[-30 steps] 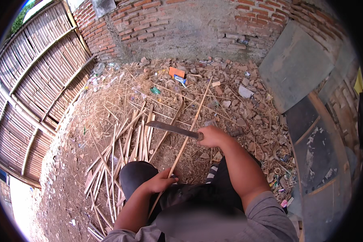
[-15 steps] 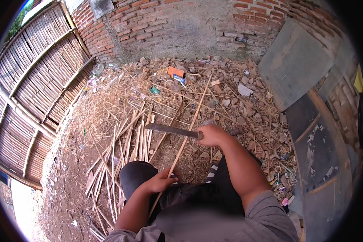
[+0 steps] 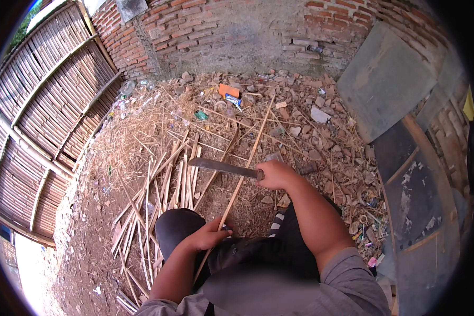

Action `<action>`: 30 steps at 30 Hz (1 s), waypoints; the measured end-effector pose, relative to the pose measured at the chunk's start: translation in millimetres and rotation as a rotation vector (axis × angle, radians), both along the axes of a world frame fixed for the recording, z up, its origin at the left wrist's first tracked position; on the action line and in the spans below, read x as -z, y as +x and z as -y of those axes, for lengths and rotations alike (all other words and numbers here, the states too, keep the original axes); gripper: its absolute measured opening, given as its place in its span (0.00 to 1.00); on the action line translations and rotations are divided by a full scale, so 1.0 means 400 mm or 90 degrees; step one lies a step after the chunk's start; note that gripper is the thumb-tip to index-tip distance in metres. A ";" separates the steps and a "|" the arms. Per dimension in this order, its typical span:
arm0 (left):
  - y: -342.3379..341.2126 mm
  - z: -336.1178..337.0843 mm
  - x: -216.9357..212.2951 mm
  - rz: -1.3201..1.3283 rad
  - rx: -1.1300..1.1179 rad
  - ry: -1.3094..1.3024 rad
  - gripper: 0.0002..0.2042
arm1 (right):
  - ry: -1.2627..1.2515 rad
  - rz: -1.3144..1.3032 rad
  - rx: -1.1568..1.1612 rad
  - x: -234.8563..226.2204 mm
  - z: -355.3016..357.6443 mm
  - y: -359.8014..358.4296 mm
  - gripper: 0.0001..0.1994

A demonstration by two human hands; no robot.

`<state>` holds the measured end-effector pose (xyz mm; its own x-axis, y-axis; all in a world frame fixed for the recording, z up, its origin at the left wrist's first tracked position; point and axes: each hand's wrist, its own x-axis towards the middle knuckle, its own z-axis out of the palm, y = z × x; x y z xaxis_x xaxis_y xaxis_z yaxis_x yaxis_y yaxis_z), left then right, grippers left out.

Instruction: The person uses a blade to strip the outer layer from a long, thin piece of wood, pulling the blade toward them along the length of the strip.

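My right hand (image 3: 275,175) is closed round the handle of a machete (image 3: 224,167), whose dark blade points left. The blade lies across a long bamboo strip (image 3: 253,152) in this view. My left hand (image 3: 211,235) grips that strip near its lower end, beside my left knee. From there the strip slants away to the upper right over the rubble. Left of my knee, a loose pile of split bamboo strips (image 3: 180,184) lies on the dirt. My right fingers hide most of the machete's handle.
A brick wall (image 3: 231,37) stands at the back, a bamboo fence (image 3: 52,89) at the left. Broken bricks and stones (image 3: 321,142) cover the ground ahead and right. Grey sheets (image 3: 389,79) and a dark framed panel (image 3: 418,195) lean at the right.
The view has shifted very slightly. Both hands keep their holds on the machete and the bamboo strip, nearly in the same places.
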<state>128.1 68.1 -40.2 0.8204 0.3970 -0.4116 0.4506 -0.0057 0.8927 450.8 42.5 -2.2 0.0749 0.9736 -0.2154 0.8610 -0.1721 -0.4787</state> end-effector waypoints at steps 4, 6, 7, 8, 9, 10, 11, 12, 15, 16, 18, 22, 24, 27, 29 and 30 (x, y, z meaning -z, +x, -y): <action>0.003 0.002 -0.010 -0.016 -0.004 -0.010 0.15 | 0.002 -0.004 0.004 0.004 -0.001 0.000 0.19; 0.002 0.002 -0.007 0.000 0.002 0.003 0.15 | 0.001 -0.003 0.002 0.000 0.000 -0.001 0.19; 0.001 0.002 -0.005 -0.001 0.002 0.003 0.15 | 0.001 -0.001 0.000 0.000 0.000 -0.002 0.19; 0.001 0.002 -0.004 0.011 0.004 0.003 0.15 | 0.001 -0.002 0.000 0.005 -0.002 -0.001 0.19; 0.003 0.002 -0.005 0.023 0.008 0.004 0.15 | 0.008 -0.003 -0.001 0.009 -0.003 0.000 0.19; 0.004 0.002 -0.008 0.022 0.009 0.003 0.15 | 0.015 -0.004 -0.003 0.013 -0.003 0.002 0.19; 0.006 0.002 -0.013 0.005 0.006 -0.004 0.14 | 0.014 -0.004 -0.002 0.015 -0.003 0.004 0.19; 0.006 0.002 -0.016 -0.014 0.003 -0.011 0.14 | 0.009 -0.007 0.002 0.010 -0.004 0.001 0.19; 0.004 0.002 -0.013 -0.009 0.003 -0.004 0.14 | 0.007 -0.011 0.005 0.017 -0.006 0.001 0.19; 0.005 0.001 -0.014 -0.009 0.004 -0.005 0.14 | 0.012 -0.011 0.004 0.021 -0.006 0.002 0.19; 0.007 0.001 -0.021 -0.036 -0.017 -0.036 0.14 | 0.015 -0.006 0.000 0.023 -0.007 0.004 0.18; -0.001 -0.002 0.005 -0.015 -0.008 -0.010 0.14 | 0.013 -0.004 -0.006 0.017 -0.008 0.002 0.18; -0.001 -0.002 0.007 -0.010 -0.008 -0.008 0.14 | 0.014 -0.005 -0.002 0.012 -0.006 -0.002 0.18; 0.002 -0.001 -0.003 -0.010 -0.001 -0.017 0.14 | 0.015 -0.004 0.001 0.018 -0.006 0.000 0.18; 0.002 -0.001 -0.003 -0.006 0.003 -0.011 0.14 | 0.016 -0.002 0.001 0.023 -0.007 0.003 0.18; 0.001 -0.001 -0.002 -0.003 0.005 -0.005 0.15 | 0.024 -0.005 -0.005 0.027 -0.008 0.004 0.18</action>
